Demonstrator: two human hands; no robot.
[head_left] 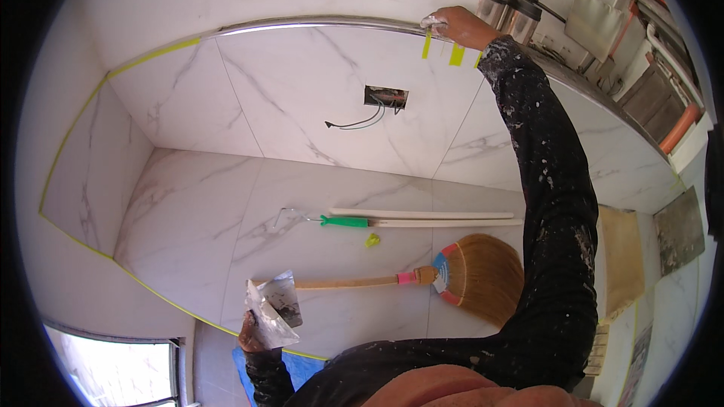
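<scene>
At lower left, a window (113,371) sits below the marbled slab (185,234); yellow tape (154,56) edges the tiled wall (294,98) at upper left. Your left hand (251,332), lower left, holds smeared blades (270,315), the slab stretching above to the wall. A straw broom (483,279) fans out lower centre. Upper right, your right hand (461,26), fingers drawn narrow, meets the metal trim (324,25) by tape strips (457,55); whether it grips one I cannot tell.

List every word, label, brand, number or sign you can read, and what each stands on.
No text can be read.
Broom: pale marks on its blue band, too small to read.
Smeared flat blades in the left hand: no legible lettering.
</scene>
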